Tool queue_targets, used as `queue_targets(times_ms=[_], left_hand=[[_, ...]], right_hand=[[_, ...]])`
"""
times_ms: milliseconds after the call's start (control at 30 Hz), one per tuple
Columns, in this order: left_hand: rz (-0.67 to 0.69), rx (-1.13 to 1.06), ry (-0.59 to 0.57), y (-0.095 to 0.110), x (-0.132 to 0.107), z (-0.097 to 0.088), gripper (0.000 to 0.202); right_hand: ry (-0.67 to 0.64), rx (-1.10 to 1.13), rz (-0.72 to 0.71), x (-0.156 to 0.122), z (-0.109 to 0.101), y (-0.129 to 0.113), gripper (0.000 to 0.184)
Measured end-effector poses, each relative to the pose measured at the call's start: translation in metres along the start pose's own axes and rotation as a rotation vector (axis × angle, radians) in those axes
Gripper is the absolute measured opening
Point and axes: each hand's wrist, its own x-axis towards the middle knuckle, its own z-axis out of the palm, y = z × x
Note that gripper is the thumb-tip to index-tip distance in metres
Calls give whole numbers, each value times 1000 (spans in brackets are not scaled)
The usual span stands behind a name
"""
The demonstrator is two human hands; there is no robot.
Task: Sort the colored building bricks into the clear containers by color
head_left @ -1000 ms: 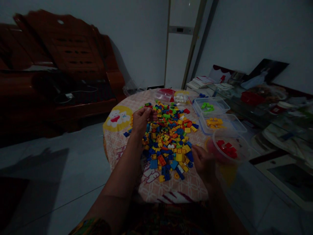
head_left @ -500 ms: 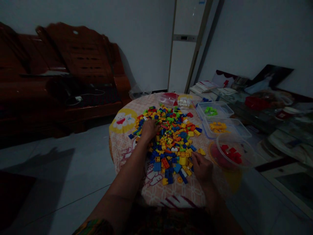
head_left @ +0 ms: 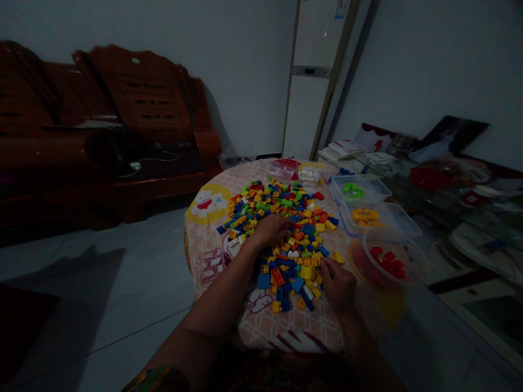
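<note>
A broad heap of toy building bricks point(head_left: 281, 267) in yellow, blue, red, orange, green and white covers the middle of the table. Over the centre of this heap reaches my left hand point(head_left: 273, 230), its fingers bent and apart, touching or just above the bricks; no brick shows in its grasp. At the heap's near right edge rests my right hand point(head_left: 340, 280), closed with thumb and fingers together. Whatever it pinches, if anything, is hidden. Beside its fingertips lies a yellow brick point(head_left: 337, 257), and a larger yellow block point(head_left: 307, 272) is to the left.
Along the right edge stand a clear box with green bricks point(head_left: 353, 190), another with yellow bricks point(head_left: 365, 217), and a round tub with red bricks point(head_left: 387, 262). White bricks point(head_left: 309, 175) sit at the back. A glass table point(head_left: 433, 190) and wooden sofa point(head_left: 151, 103) stand nearby.
My left hand has moved from the heap's far left side to the right and nearer, over its centre. My right hand stays almost in place, still closed. The view has shifted slightly.
</note>
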Motion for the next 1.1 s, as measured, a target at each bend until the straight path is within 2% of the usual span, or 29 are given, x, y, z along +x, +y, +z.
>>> queue_targets(times_ms=[100,167,233,300,367,433,567,667,767,867,967,1100], left_hand=[[124,-210,41,3,1,-3,30],[108,-303,140,-2,2,-7,29],[-23,-297,279,-13,3,-11,28],[-218,-213,403,-27,3,-15,27],[-386,-110,454,-40,0,-17,27],[-461,-41,419,-49,-2,-17,28],[-505,-1,318,-54,-5,-14,26],[-577,3,361,-54,-6,-15,26],[-542,-28,377,-55,-9,-21,26],[-467,-25,236,-53,-13,-28,22],[-460,70,88,-49,-17,-31,18],[-463,125,19,-46,-19,-31,23]], right_hand=[[2,14,-2,0,-1,0,35],[2,29,4,0,-1,-1,35],[6,36,14,0,-1,-1,35],[7,33,27,0,-1,-1,35],[4,28,42,-1,-1,-1,36],[3,31,57,-1,0,-1,37],[17,42,65,-2,0,-1,39],[19,45,53,-2,0,0,37],[19,44,58,-3,1,0,36],[6,57,63,-4,1,1,34],[-1,73,68,-4,1,1,34],[-10,88,95,-2,0,0,34]])
